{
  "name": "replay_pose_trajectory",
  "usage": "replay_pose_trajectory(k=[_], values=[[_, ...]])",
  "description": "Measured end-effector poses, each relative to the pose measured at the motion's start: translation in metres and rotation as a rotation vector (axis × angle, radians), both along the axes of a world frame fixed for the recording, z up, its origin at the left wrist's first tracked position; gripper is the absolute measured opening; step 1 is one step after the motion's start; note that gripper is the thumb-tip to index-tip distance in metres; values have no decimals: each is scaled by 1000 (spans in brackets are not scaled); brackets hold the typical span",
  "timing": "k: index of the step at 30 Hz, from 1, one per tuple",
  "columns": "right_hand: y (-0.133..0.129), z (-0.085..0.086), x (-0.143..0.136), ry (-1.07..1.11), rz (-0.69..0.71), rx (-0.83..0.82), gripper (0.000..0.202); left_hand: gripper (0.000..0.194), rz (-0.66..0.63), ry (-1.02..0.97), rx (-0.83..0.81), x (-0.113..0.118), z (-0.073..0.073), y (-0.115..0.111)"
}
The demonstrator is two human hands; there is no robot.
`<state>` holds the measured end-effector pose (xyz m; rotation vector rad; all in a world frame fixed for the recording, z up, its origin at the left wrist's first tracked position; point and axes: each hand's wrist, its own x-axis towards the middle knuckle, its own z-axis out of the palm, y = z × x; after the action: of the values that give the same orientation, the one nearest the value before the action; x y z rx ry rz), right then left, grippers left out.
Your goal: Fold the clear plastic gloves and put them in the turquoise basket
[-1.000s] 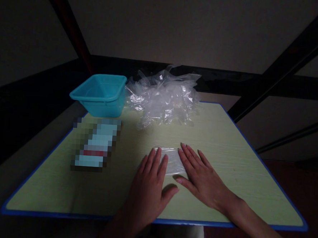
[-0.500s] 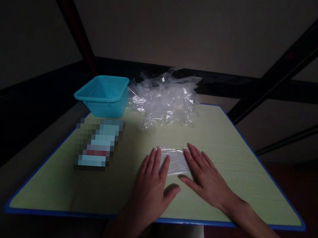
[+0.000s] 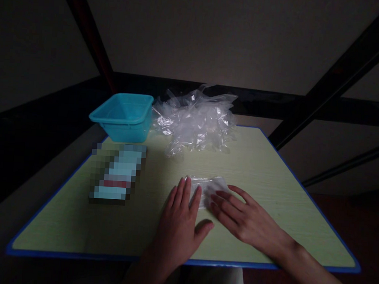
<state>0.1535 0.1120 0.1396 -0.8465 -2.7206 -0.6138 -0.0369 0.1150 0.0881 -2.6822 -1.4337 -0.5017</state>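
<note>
A small, flat, folded piece of thin clear plastic (image 3: pixel 203 183) lies on the table near its front. My left hand (image 3: pixel 180 220) rests palm down with the fingers stretched and spread, the fingertips over its left end. Over the right end is my right hand (image 3: pixel 241 213), slightly raised, its fingers bent and apart, with nothing visibly held. A shadow from that hand falls on the plastic. Whether its fingertips touch the plastic I cannot tell. Farther back sits a loose heap of crumpled clear plastic pieces (image 3: pixel 195 121).
A turquoise plastic basket (image 3: pixel 124 131) stands at the table's back left, beside the heap. In front of it lies a pixelated, phone-like flat object (image 3: pixel 120 172). The pale wood-look table (image 3: pixel 283 225) has a blue edge, and a wall rises behind it.
My right hand has lifted off its flat position; its fingers have bent and shifted slightly over the plastic's right end. My left hand has stayed put. The view has shifted a little.
</note>
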Motion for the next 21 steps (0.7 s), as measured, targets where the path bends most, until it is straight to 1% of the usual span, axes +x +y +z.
replay_pose_trajectory(k=[4,9,17,21], values=[[0,0,4,-26,-37,-32,25,72,7,-13,0,0,-1,1],[3,0,10,-45,-65,2,26,71,-3,-11,-9,0,-1,1],[14,-11,25,55,-14,73,24,71,2,-14,-17,0,0,0],[12,-12,25,71,-30,86,25,76,-4,-5,-3,0,3,0]])
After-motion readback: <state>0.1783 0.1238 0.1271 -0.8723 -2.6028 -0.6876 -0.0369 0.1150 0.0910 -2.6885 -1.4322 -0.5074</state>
